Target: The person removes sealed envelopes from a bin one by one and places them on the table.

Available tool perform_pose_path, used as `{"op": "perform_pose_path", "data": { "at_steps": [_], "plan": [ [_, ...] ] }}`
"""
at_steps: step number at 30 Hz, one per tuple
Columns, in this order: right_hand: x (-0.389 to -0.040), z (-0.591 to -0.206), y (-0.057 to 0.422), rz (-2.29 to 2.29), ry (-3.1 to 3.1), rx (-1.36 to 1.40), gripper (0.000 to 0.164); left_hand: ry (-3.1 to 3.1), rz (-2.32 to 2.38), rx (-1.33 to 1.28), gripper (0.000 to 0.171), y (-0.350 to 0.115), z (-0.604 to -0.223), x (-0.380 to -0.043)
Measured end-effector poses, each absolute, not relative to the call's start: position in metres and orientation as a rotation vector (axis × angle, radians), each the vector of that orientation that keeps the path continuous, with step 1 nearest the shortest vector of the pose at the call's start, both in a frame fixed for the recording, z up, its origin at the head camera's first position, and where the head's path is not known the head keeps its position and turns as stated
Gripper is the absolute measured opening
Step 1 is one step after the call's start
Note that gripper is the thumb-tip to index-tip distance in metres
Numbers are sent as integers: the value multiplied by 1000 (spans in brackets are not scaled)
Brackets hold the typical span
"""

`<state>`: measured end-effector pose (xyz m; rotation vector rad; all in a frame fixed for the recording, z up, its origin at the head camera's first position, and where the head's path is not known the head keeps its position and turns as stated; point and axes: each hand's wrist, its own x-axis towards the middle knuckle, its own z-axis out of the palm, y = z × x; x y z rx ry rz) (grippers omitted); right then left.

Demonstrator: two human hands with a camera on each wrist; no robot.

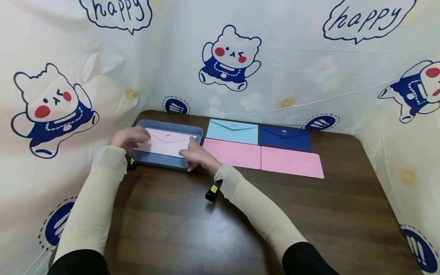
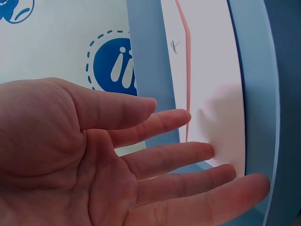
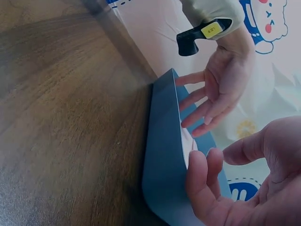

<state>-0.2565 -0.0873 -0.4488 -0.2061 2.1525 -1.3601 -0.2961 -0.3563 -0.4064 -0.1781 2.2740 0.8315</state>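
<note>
One whitish-pink envelope point(image 1: 166, 145) lies in one blue tray point(image 1: 156, 157) between left hand point(image 1: 126, 138) and right hand point(image 1: 200, 156), each grip's thumb and fingers apart, beside one light-blue envelope point(image 1: 232, 131), one navy envelope point(image 1: 285, 139) and two pink envelopes point(image 1: 232, 154) on the bench point(image 1: 178, 214).

A dark brown wood-grain table point(image 1: 165, 217) carries a blue-grey tray point(image 1: 158, 159) near its far left corner and, right of it, a light blue envelope point(image 1: 232, 132) beside a navy envelope point(image 1: 284, 139), with two pink envelopes point(image 1: 232, 154) (set end to end in a row) lying in front.
</note>
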Motion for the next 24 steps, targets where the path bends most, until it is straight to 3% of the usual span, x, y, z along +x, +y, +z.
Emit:
{"op": "perform_pose_path", "data": {
  "at_steps": [11,18,24],
  "plan": [
    [-258,-446,-88,-1453,2192,-133,82,2262,824,-180,54,-354,-406,-300],
    [-265,-449,-88,-1619,2246,-53,63,2278,814,-214,52,-355,-406,-300],
    [-269,-455,-88,-1672,2213,7,59,2272,838,-215,52,-355,-407,-299]
  ]
}}
